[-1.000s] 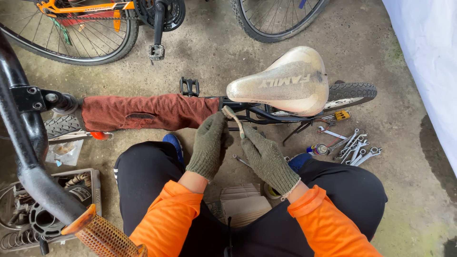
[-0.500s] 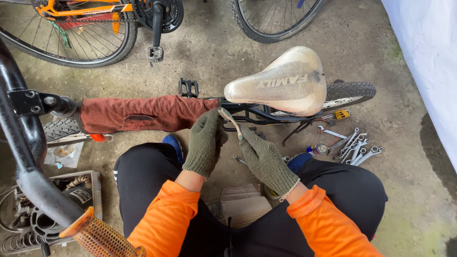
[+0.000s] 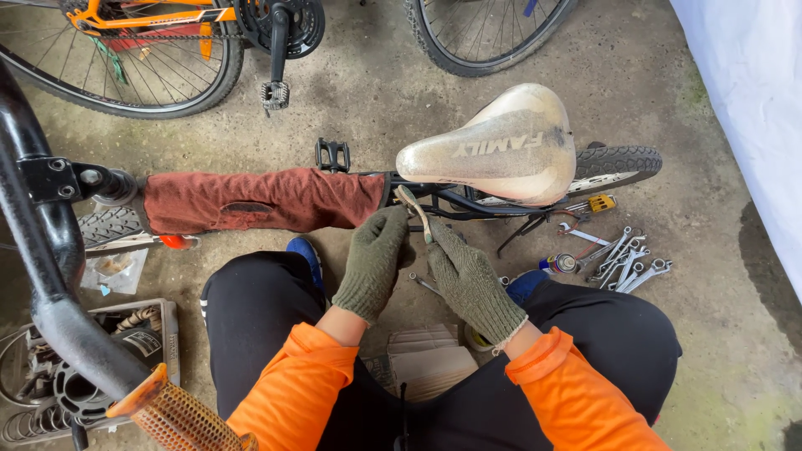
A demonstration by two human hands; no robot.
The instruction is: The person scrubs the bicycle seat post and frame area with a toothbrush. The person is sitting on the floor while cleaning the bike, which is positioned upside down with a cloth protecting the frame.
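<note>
Head view: stained concrete floor [image 3: 368,100]; scattered wrenches [image 3: 628,266].

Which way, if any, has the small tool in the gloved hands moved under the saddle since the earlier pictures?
Yes. The small tool, held by both the left hand and right hand, has tilted and dropped slightly, its tip now nearer the frame tube below the saddle.

Above your hands: saddle [image 3: 501,146] and rust-red wrapped frame tube [image 3: 263,200] block you | right: wrenches [image 3: 626,263] litter floor | open concrete [image 3: 376,100] beyond the frame
</note>
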